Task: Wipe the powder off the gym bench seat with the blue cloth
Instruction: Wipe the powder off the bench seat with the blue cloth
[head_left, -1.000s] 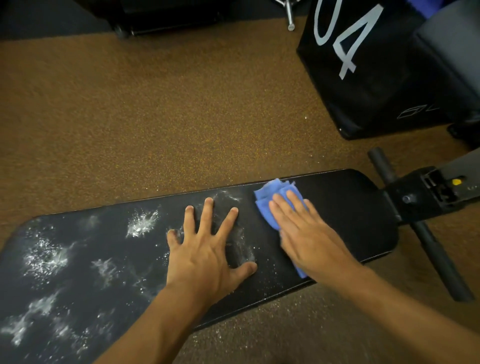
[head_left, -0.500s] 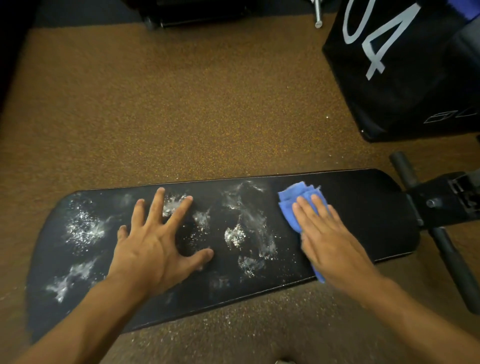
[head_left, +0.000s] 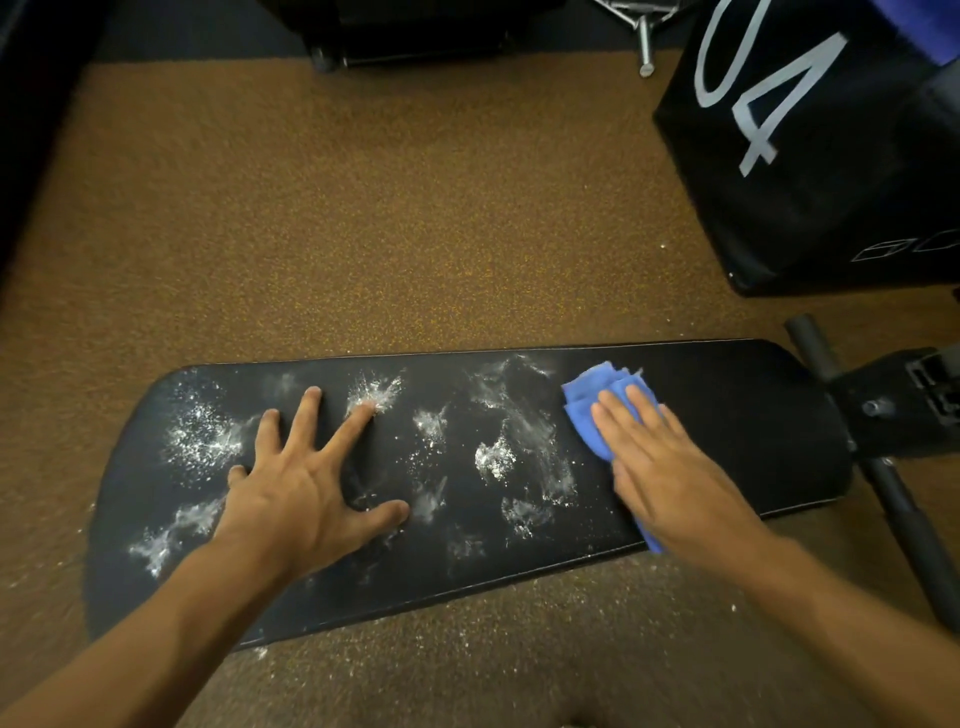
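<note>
Fingers (head_left: 613, 410) of the right hand (head_left: 670, 467) lie flat and released, pressing the crumpled blue cloth (head_left: 592, 410) onto the long black padded gym bench seat (head_left: 753, 415) toward its right end. Left hand (head_left: 306, 493) rests splayed, grasping nothing, on the seat's left half amid white powder patches (head_left: 493, 460). Brown speckled floor (head_left: 363, 208) surrounds the seat.

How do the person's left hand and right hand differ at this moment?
The left hand lies bare on the bench seat with fingers spread wide; the right hand keeps its fingers together. The right hand presses the blue cloth; the left holds nothing. White powder surrounds the left hand, while the seat right of the cloth looks clean. Both rest flat, palm down.
</note>
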